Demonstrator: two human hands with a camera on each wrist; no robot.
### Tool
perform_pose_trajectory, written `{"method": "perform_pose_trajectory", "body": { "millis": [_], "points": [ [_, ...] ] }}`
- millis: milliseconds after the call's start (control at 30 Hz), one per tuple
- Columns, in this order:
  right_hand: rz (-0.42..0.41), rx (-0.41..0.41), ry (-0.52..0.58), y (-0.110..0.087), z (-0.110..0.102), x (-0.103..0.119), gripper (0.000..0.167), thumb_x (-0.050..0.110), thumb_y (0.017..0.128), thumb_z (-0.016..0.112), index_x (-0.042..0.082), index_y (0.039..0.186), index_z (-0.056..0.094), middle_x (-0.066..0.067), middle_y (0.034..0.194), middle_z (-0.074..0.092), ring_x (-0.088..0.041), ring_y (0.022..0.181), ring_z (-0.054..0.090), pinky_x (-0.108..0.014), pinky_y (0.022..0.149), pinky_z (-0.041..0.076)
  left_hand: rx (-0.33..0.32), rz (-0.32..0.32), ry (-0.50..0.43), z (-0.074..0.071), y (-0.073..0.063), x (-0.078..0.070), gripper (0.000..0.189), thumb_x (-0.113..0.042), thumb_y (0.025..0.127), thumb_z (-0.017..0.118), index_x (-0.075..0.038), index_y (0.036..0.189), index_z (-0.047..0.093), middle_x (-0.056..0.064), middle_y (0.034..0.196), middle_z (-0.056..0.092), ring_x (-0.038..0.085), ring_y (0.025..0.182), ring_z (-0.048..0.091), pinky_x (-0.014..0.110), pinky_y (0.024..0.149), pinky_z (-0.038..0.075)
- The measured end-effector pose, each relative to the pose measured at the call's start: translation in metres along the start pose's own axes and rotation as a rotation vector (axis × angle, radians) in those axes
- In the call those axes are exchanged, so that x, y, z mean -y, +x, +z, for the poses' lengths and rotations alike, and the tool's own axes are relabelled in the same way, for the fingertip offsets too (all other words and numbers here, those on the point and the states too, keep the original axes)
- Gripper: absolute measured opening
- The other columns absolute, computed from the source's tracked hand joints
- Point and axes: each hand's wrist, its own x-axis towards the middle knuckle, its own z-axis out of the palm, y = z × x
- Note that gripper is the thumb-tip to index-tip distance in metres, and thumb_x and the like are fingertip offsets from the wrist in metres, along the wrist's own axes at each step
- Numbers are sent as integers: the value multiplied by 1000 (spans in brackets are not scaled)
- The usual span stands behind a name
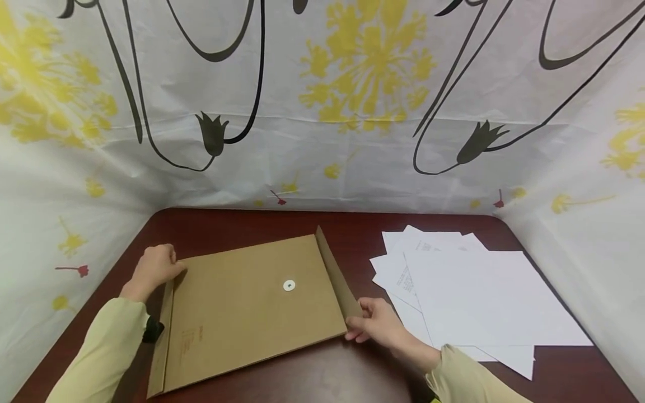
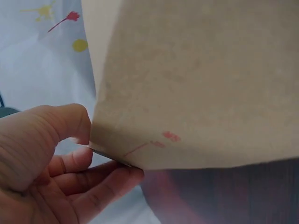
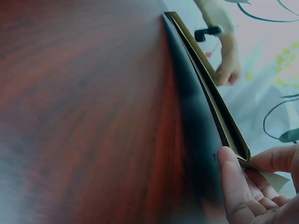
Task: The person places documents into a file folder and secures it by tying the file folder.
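A brown kraft document envelope [image 1: 242, 313] with a white round button [image 1: 289, 285] and faint red print lies tilted over the table in the head view. My left hand [image 1: 155, 267] pinches its far left corner; in the left wrist view the thumb of the left hand [image 2: 51, 154] lies on one face, the fingers behind. At the near right corner my right hand [image 1: 375, 323] pinches the raised flap [image 1: 337, 277]. Seen edge-on in the right wrist view, the envelope [image 3: 205, 79] stands a little off the table, between the thumb and fingers of the right hand [image 3: 257, 186].
Loose white paper sheets [image 1: 484, 296] lie spread in an untidy pile on the right side of the dark red-brown table [image 1: 282, 369]. A white cloth [image 1: 353, 168] with yellow flowers and dark stems encloses the table at the back and sides.
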Motion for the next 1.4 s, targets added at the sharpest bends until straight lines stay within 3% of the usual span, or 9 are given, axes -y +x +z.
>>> {"method": "perform_pose_trajectory", "body": {
  "millis": [67, 200, 433, 567, 667, 867, 1200, 1400],
  "points": [
    [-5, 8, -26, -5, 1, -2, 8, -3, 83, 59, -7, 80, 52, -21, 66, 64, -34, 63, 67, -39, 53, 55, 11, 17, -3, 4, 5, -1, 34, -13, 81, 65, -8, 62, 37, 1, 54, 35, 15, 47, 34, 29, 47, 30],
    [-14, 20, -70, -11, 2, -3, 12, -3, 82, 59, -4, 74, 51, -18, 58, 60, -35, 58, 66, -39, 50, 54, 30, 39, 2, 10, 13, -6, 32, -11, 80, 64, -7, 63, 37, 2, 55, 35, 15, 48, 34, 29, 47, 29],
    [-21, 53, -116, -19, 4, -3, 10, -4, 81, 58, -3, 73, 53, -16, 63, 65, -28, 52, 65, -35, 46, 53, 59, 44, 27, 16, 28, -15, 24, -9, 78, 60, -5, 67, 39, 4, 58, 37, 17, 50, 36, 29, 47, 28],
    [-28, 75, -157, -20, 6, -4, 18, -4, 79, 58, 2, 67, 46, -13, 63, 66, -25, 50, 64, -33, 44, 52, 59, 49, 40, 16, 34, -17, 21, -8, 77, 58, -5, 68, 39, 5, 59, 38, 17, 51, 36, 29, 47, 28],
    [-37, 92, -166, -20, 8, -5, 28, -6, 78, 56, 8, 63, 38, -14, 61, 65, -29, 49, 64, -35, 43, 52, 54, 53, 47, 16, 37, -19, 19, -7, 76, 56, -5, 67, 39, 5, 59, 38, 17, 51, 36, 30, 46, 29],
    [-35, 93, -210, -21, 12, -6, 27, -7, 76, 56, 9, 63, 38, -12, 58, 64, -31, 48, 63, -35, 41, 51, 62, 44, 58, 18, 40, -22, 18, -7, 74, 54, -5, 67, 39, 4, 58, 37, 18, 51, 35, 30, 46, 28],
    [-46, 91, -332, -23, 17, -9, 17, -5, 73, 55, 5, 64, 44, -7, 48, 60, -14, 37, 57, -28, 36, 47, 62, 52, 70, 24, 44, -23, 15, -4, 74, 51, -5, 66, 38, 3, 56, 36, 17, 50, 34, 31, 46, 28],
    [-40, 89, -353, -23, 18, -8, 16, -5, 73, 55, 5, 64, 45, -6, 47, 59, -11, 37, 56, -29, 36, 47, 60, 46, 78, 27, 45, -22, 16, -5, 74, 52, -5, 66, 38, 4, 56, 37, 18, 50, 36, 32, 46, 30]
  ]
}}
